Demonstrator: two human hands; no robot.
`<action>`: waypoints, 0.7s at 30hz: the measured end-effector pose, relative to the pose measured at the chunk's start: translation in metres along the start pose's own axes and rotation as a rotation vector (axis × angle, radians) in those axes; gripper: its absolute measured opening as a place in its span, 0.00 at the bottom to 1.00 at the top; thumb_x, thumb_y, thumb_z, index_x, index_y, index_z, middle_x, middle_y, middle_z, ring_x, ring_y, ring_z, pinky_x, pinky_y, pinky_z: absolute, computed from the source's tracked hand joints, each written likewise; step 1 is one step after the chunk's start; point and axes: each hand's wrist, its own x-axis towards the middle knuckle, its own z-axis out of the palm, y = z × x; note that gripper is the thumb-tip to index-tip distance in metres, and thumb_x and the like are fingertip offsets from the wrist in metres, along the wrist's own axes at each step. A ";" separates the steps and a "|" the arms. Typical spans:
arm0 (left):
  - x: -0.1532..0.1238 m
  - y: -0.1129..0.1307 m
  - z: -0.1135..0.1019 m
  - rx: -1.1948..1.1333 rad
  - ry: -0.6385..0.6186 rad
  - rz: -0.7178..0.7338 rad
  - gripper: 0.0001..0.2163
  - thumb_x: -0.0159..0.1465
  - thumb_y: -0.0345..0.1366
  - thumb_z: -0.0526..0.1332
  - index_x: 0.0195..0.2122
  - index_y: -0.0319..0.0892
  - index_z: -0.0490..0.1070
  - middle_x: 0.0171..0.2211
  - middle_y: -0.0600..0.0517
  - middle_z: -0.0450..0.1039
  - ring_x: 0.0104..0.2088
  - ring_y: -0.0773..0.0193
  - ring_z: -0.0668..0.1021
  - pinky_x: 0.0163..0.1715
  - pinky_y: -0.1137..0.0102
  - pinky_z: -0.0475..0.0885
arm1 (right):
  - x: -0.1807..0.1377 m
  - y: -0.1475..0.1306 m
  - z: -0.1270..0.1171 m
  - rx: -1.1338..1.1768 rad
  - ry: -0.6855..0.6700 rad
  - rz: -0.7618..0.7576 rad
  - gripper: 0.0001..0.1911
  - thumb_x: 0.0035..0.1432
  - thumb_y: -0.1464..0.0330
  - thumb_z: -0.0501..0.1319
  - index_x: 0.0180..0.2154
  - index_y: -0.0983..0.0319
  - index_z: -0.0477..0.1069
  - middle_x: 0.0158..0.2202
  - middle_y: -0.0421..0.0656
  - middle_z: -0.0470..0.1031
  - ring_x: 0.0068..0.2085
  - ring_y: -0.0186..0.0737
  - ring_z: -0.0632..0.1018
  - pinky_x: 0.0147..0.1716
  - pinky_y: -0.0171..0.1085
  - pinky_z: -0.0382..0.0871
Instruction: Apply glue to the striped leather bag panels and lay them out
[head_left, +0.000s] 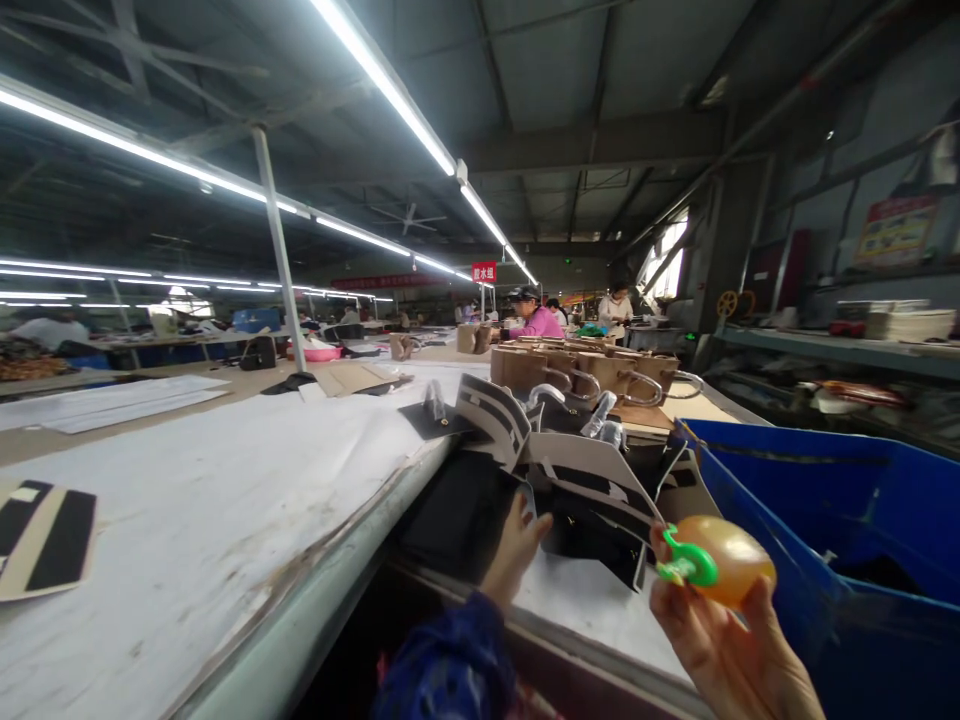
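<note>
My right hand (724,630) grips a rounded squeeze bottle (731,560) of amber liquid, held tilted with its bright green cap (688,562) pointing left. Thumb and fingers wrap round its underside. My left hand (517,550), in a blue sleeve (450,660), reaches over the black bag pieces with thumb and fingers apart; whether its fingertips touch a piece I cannot tell. Just beyond it stand bent beige panels with black strips (495,415), and another such panel (592,470) leans to the right. Clear-wrapped handles (600,415) lie behind them.
A long table covered with white paper (225,490) runs along the left, with a striped panel (49,540) on it. A blue bin (810,490) stands close on the right. Brown bags with wrapped handles (570,375) are grouped ahead. A person in pink (540,320) works farther back.
</note>
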 end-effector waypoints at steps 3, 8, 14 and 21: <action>0.014 -0.001 0.011 -0.069 -0.049 -0.058 0.34 0.55 0.47 0.66 0.62 0.40 0.62 0.66 0.37 0.62 0.65 0.48 0.68 0.55 0.63 0.69 | -0.019 -0.009 0.012 0.033 -0.002 -0.027 0.39 0.49 0.58 0.77 0.59 0.61 0.71 0.61 0.49 0.73 0.49 0.37 0.82 0.46 0.27 0.80; 0.024 -0.018 0.022 -0.010 -0.040 -0.229 0.25 0.55 0.29 0.63 0.56 0.36 0.66 0.55 0.39 0.72 0.54 0.52 0.76 0.55 0.57 0.69 | -0.008 -0.017 0.011 -0.066 0.020 -0.169 0.42 0.45 0.54 0.78 0.59 0.61 0.72 0.63 0.45 0.70 0.49 0.34 0.81 0.47 0.26 0.78; 0.008 -0.032 0.022 0.074 -0.105 -0.123 0.29 0.49 0.22 0.65 0.55 0.38 0.67 0.52 0.44 0.75 0.54 0.56 0.76 0.54 0.68 0.69 | 0.019 -0.027 -0.018 -0.198 0.112 -0.305 0.40 0.35 0.52 0.81 0.51 0.59 0.78 0.63 0.48 0.69 0.46 0.39 0.81 0.44 0.35 0.82; -0.022 0.003 0.015 0.182 -0.303 -0.174 0.27 0.40 0.32 0.74 0.44 0.34 0.74 0.40 0.45 0.79 0.41 0.55 0.79 0.42 0.65 0.73 | 0.028 -0.054 -0.041 -0.184 0.200 -0.426 0.47 0.23 0.52 0.83 0.50 0.58 0.78 0.67 0.44 0.63 0.44 0.40 0.80 0.38 0.35 0.83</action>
